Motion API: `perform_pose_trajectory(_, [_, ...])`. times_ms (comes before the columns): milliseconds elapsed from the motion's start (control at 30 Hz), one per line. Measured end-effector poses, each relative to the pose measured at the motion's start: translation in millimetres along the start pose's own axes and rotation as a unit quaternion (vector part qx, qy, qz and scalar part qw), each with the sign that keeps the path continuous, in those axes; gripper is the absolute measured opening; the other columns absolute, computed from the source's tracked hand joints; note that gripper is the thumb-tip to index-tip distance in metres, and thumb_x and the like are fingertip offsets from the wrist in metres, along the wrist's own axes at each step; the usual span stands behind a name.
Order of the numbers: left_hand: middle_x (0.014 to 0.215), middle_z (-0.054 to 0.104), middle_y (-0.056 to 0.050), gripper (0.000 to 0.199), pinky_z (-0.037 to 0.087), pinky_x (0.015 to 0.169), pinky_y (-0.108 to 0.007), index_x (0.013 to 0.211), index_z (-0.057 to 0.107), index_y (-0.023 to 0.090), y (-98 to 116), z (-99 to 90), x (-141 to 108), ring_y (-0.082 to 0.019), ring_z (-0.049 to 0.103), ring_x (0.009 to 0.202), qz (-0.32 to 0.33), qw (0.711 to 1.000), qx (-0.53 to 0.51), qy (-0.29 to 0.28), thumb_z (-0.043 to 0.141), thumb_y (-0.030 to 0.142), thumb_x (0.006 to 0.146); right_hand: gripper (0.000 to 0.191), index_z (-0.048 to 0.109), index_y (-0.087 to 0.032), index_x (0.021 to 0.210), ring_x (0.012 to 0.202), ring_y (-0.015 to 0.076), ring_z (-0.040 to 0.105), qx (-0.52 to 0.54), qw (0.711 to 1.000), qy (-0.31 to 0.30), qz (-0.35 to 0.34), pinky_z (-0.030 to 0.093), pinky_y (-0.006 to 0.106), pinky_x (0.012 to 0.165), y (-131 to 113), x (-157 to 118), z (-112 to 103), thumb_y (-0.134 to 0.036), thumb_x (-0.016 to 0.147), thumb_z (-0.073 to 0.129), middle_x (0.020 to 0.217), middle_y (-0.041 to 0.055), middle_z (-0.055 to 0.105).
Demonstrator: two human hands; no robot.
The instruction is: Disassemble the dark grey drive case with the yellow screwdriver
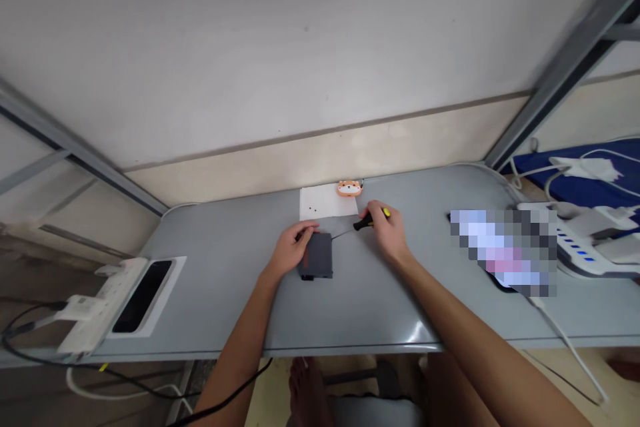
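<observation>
My left hand (293,247) is closed on the left side of a flat, dark grey box (321,255) that rests on the grey table. My right hand (387,230) grips a screwdriver (363,221) by its black and yellow handle. The thin shaft points left, and its tip is at the box's upper right corner; whether it touches cannot be made out. Just behind the box, a white sheet of paper (325,202) carries several tiny dark pieces (313,209), too small to name surely. An orange and white case with an animal face (349,188) sits on the paper's right end.
A black phone (143,297) on white paper and a white power strip (103,310) with plugs lie at the left. On the right are a blurred-out phone (500,250) with a white cable (560,330) and another power strip (575,247). Metal posts (560,60) flank the table; a wall stands behind.
</observation>
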State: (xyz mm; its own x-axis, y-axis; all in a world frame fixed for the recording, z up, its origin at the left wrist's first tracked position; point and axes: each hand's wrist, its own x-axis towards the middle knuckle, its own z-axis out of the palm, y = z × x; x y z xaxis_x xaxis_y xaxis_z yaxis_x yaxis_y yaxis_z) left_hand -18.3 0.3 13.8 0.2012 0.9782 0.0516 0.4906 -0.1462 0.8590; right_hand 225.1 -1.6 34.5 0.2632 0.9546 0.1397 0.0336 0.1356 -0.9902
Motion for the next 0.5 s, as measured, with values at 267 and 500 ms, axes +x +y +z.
perform_pose_trajectory(267, [0.122,0.069,-0.011,0.032,0.049,0.043,-0.018,0.121,0.078,0.024,12,1.2,-9,-0.017,0.067,0.082,-0.032,0.999,-0.013,-0.042,0.067,0.038,0.094,0.039,0.058,-0.023,0.052,0.061,0.0170,0.048,-0.008,1.000,0.016,-0.011,0.039,0.032,0.061,1,2,-6,-0.050,0.080,0.053,0.057,0.0008,0.054])
perform_pose_trajectory(500, [0.119,0.067,-0.010,0.028,0.046,0.038,-0.014,0.116,0.079,0.025,13,2.7,-8,-0.018,0.065,0.086,-0.043,0.998,-0.015,-0.034,0.069,0.034,0.092,0.041,0.057,-0.024,0.045,0.056,0.0169,0.044,0.014,0.997,-0.076,-0.023,0.036,0.032,0.058,-6,-4,-6,-0.049,0.077,0.054,0.049,0.0009,0.049])
